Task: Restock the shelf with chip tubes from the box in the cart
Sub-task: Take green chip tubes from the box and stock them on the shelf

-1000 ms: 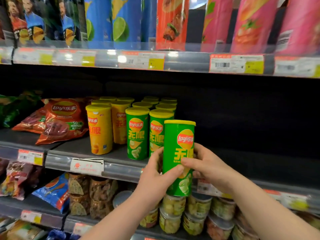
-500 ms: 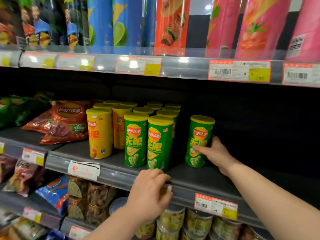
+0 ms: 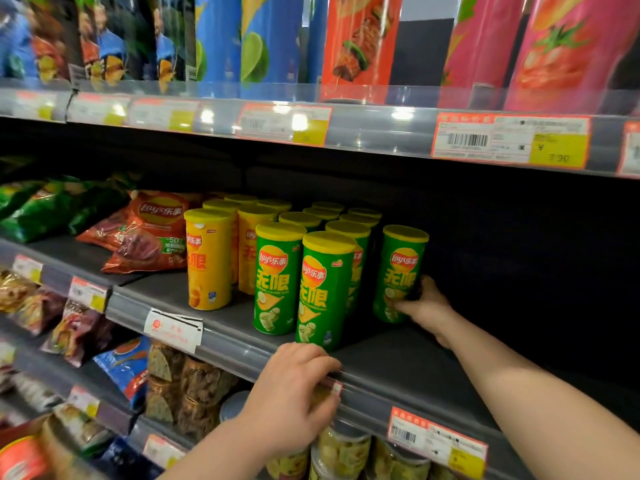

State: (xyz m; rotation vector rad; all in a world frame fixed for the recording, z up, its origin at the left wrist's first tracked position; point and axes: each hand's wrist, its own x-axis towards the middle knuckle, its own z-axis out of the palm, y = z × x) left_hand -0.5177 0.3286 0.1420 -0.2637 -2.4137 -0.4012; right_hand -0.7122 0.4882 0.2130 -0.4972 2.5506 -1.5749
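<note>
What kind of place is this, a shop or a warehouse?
Most likely a supermarket snack aisle: tiered grey metal shelves fronted by orange-and-yellow paper price labels, rows of green cardboard chip tubes with yellow lids, one gripped by the right hand, and red foil crisp bags alongside.

Right hand (image 3: 424,304) partly behind green tube (image 3: 401,271) — tall tubes (image 3: 360,46) cut at top — price labels (image 3: 284,124) blurred.
</note>
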